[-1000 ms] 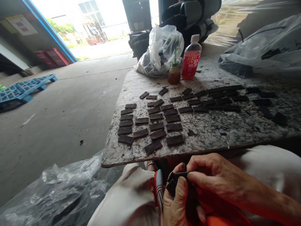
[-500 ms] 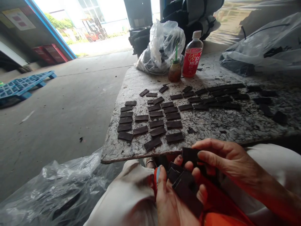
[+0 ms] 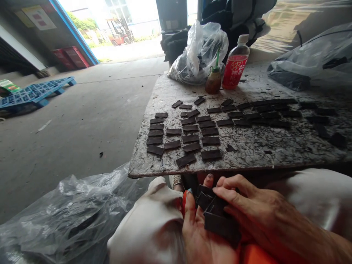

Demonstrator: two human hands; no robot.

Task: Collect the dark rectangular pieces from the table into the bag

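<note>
Below the table edge, my left hand (image 3: 196, 233) lies palm up, its fingers curled around several small black rectangular pieces (image 3: 220, 224) that overlap in the palm. Their material is hard to make out; they look like flat rubber or fabric strips. My right hand (image 3: 255, 205) reaches in from the right, its fingers closed at the upper pieces and partly covering them. Similar black pieces (image 3: 211, 154) lie spread over the worn tabletop (image 3: 156, 169), in rough columns at the left and crowded together toward the right.
A pink-labelled bottle (image 3: 235, 69), a small oil bottle (image 3: 213, 81) with a green spout and a plastic bag (image 3: 196, 55) stand at the back. Another bag (image 3: 310, 62) lies at right. Clear plastic sheeting (image 3: 68, 212) and a blue pallet (image 3: 38, 93) are on the floor.
My right hand has brought the black piece it pinched down and left onto the pieces in my left palm. The view has shifted, so the table appears farther right and slightly higher.
</note>
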